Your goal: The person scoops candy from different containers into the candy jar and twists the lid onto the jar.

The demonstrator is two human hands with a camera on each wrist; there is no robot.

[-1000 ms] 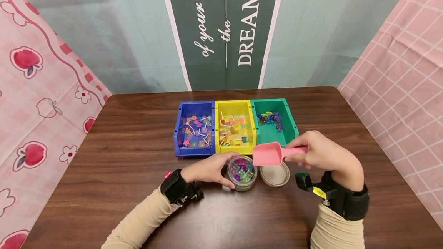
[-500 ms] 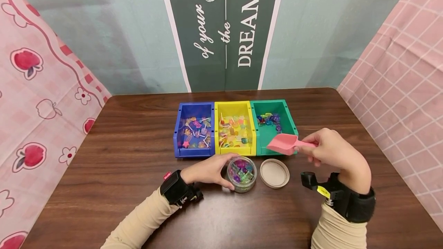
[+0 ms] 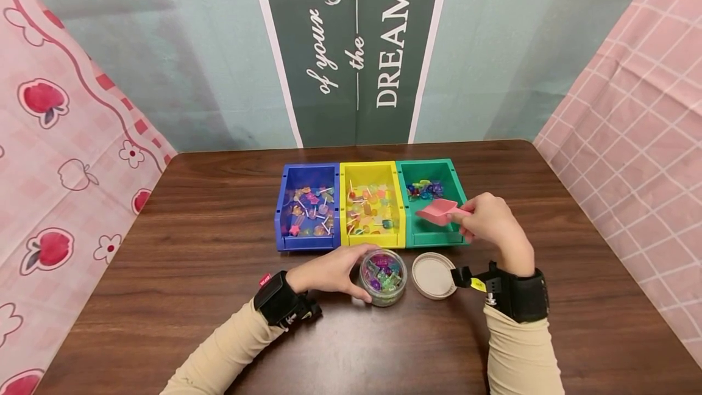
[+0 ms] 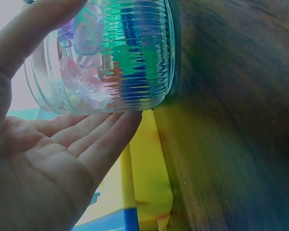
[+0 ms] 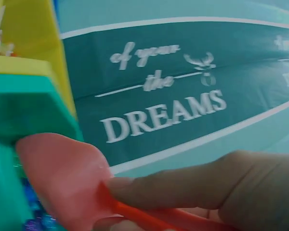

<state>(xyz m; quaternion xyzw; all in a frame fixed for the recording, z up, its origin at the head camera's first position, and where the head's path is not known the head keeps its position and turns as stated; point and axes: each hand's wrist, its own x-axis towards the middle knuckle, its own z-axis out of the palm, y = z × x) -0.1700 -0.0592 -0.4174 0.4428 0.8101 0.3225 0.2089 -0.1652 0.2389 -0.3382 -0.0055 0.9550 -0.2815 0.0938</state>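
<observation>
My left hand [image 3: 329,270] holds a clear jar [image 3: 386,302] on the table, thumb on the near side and fingers on the far side. Colourful translucent beads or charms fill the jar, as the left wrist view also shows. In my right hand [image 3: 492,221] is the handle of a small pink scoop [image 3: 439,212], pinched between thumb and fingers. The scoop's blade tilts down inside the green bin [image 3: 437,239], over its bare floor. Blue, purple and yellow-green pieces [image 3: 423,189] lie toward the back of that bin. No pieces show on the scoop.
A yellow bin [image 3: 373,239] and a blue bin [image 3: 309,241] stand side by side left of the green one, both holding small lollipop-shaped and star-shaped charms. The jar's round lid [image 3: 433,276] lies on the wooden table [image 3: 219,212] right of the jar.
The right hand has carried the scoop from above the jar and lid, back and up to the green bin, tipping its blade down. The left hand and jar have stayed put.
</observation>
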